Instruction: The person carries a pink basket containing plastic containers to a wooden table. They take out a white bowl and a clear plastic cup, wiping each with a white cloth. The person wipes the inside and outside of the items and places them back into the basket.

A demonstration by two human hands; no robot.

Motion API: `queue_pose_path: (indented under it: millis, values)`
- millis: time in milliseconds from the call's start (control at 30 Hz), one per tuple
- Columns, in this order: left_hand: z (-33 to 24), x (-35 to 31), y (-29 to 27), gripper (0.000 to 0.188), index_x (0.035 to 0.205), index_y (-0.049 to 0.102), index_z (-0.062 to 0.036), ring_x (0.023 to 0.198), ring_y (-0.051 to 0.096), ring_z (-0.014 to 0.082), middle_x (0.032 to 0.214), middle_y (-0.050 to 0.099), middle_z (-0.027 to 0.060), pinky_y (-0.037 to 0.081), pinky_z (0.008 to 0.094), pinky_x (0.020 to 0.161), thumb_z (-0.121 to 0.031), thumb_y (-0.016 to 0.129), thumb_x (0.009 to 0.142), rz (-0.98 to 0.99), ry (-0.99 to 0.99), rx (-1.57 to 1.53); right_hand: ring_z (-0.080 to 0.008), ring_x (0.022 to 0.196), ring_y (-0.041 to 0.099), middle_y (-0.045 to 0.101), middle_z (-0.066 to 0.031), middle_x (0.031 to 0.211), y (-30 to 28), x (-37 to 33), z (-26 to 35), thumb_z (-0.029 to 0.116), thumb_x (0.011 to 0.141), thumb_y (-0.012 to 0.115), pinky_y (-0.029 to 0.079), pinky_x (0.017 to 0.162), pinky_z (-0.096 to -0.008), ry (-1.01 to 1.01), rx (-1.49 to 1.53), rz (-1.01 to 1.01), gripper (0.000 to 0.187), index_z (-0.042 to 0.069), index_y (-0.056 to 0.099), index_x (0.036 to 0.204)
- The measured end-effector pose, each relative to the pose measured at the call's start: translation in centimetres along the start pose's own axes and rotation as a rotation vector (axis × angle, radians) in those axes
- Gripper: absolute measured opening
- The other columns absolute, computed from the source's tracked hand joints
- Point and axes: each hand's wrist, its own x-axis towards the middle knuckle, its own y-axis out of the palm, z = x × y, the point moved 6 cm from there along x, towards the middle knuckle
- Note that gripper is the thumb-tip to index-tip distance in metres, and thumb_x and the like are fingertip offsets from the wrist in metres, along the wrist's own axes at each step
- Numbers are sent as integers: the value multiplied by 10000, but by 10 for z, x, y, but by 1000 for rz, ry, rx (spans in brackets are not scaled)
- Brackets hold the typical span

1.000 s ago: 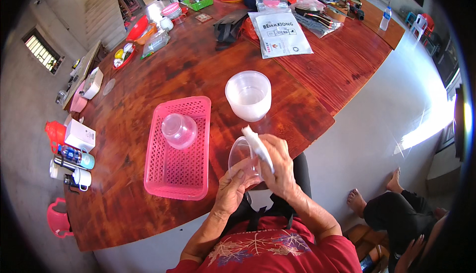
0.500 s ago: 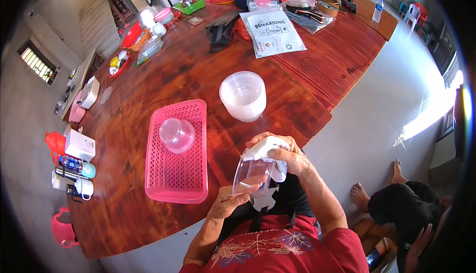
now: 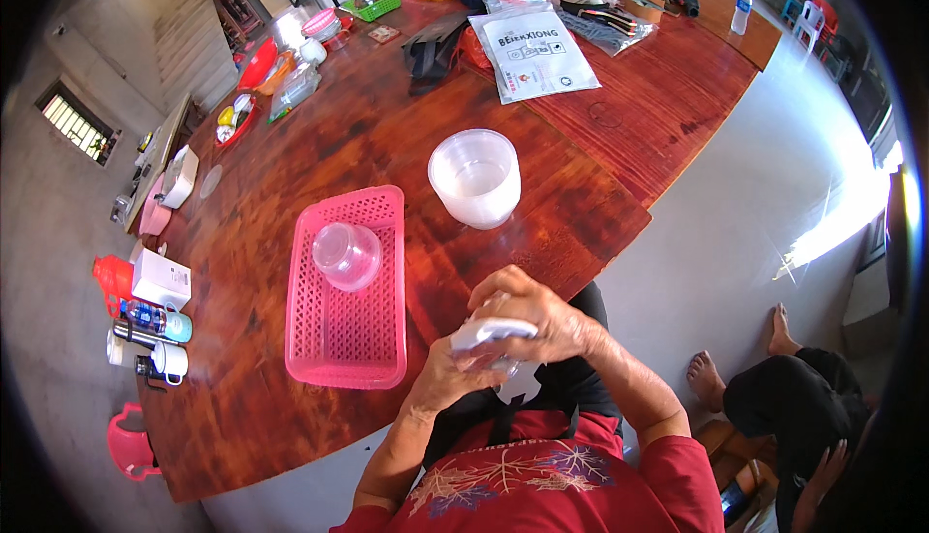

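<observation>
A clear plastic bowl (image 3: 481, 365) is held close to my body at the table's edge. My left hand (image 3: 437, 378) grips its side with curled fingers. From above, my right hand (image 3: 544, 318) presses a white cloth (image 3: 494, 331) against the bowl, its fingers bent around the cloth; the two hands hide much of the bowl. Beyond them stands a stack of clear plastic bowls (image 3: 474, 206) on the table. To the left, a pink plastic basket (image 3: 346, 364) has one clear bowl (image 3: 345, 256) lying in it, near its far end.
The red-brown wooden table (image 3: 242, 339) carries cups and bottles, a white box (image 3: 161, 279) and a red jug along its left edge. Farther off lie a printed white plastic bag (image 3: 542, 54) and a green basket (image 3: 373, 5). Another person's bare foot (image 3: 705, 381) shows at right.
The bowl has turned in my left hand and is now mostly covered by my hands. My right hand with the cloth has moved down and slightly left over it.
</observation>
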Motion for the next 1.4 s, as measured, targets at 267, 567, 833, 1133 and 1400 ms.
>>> queue_pose_path:
  millis: [267,567,833,1133,1400]
  values:
    - [-13,3,8,301,1021,637,-17,1018,581,132,1133,619,75,509,273,833,-17,766,750,-99,40,-22,-330,1056,494,507,-128,1142,5,-1,30,145,650,742,435,869,-431,-105,-308,-214,368,104,636,1000]
    - [-7,1,2,166,887,633,-24,930,586,111,1131,633,115,507,271,780,14,743,769,-115,180,89,-332,1008,571,576,-173,1086,-3,-5,-18,126,816,626,460,885,-385,309,84,-322,318,20,592,1114]
    - [-23,-4,-3,280,936,616,-38,937,626,138,1051,645,69,520,284,788,35,774,716,-180,239,143,-323,1061,541,550,-138,1133,15,6,53,76,713,661,452,898,-428,-151,-405,-216,390,14,603,1094]
    - [-22,3,-7,228,871,553,-87,1227,475,409,1339,474,237,391,543,1025,-69,753,762,9,291,-529,-127,833,547,590,-58,896,4,-23,-33,189,958,482,451,760,-296,623,380,-361,257,8,570,1118]
    - [-16,10,-13,236,990,584,-73,1155,539,337,1221,563,144,464,474,971,-90,719,797,-246,315,-597,-304,1050,525,534,-159,1172,-10,-4,18,1,769,603,436,898,-381,87,-343,-547,416,4,575,1183]
